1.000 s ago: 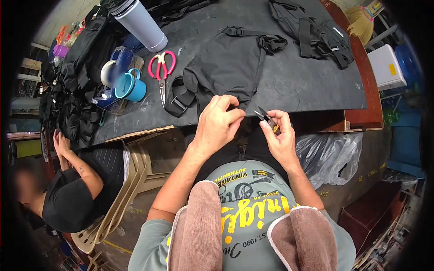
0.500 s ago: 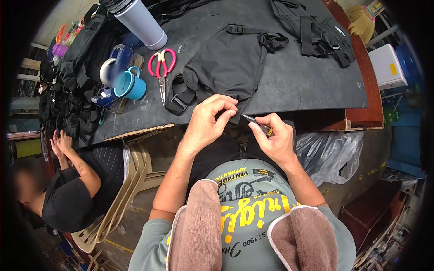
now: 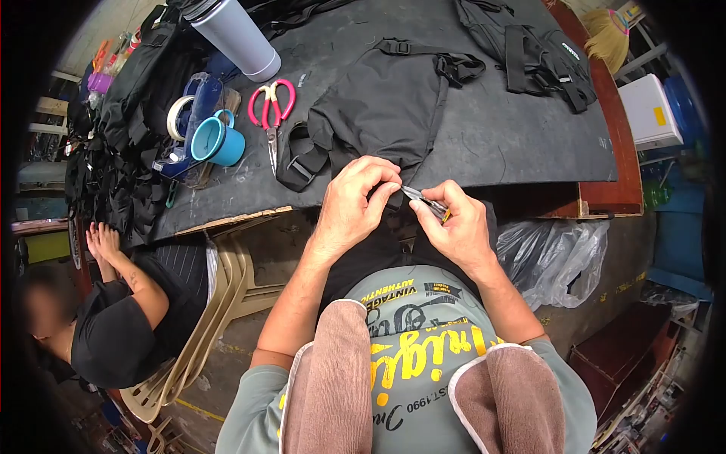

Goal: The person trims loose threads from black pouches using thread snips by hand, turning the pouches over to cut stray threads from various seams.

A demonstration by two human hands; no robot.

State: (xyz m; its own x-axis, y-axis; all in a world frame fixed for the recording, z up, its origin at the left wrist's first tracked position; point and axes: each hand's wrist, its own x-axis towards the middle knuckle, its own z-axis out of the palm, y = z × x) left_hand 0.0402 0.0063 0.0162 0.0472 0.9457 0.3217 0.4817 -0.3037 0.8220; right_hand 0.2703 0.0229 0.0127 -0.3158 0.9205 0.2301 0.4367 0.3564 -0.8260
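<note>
Black bag [image 3: 382, 102] seems pinched in the left hand [image 3: 355, 200], while the right hand [image 3: 463, 228] clasps snips [image 3: 423, 202].

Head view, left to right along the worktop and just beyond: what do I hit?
Blue mug → pink-handled scissors → left hand → right hand holding snips → clear plastic → white box

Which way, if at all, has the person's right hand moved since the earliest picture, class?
Yes. Judged against the near right corner of the black tabletop, the right hand has shifted leftward, toward the left hand.
</note>
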